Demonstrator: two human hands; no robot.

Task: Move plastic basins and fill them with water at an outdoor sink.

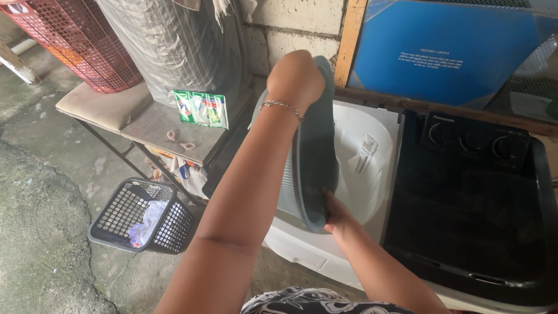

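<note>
Both-handed, the grey basket stands on edge, mouth facing the washer tub.

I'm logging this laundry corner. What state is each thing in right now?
Grey basket: tipped on its side over the tub, held by both hands.
Left hand: grips the basket's top rim.
Right hand: grips its lower rim.
Washer tub: open.
Dark lid: shut.
Black basket: on the floor, holding cloth.
Sachets: hanging over the table edge.
</note>
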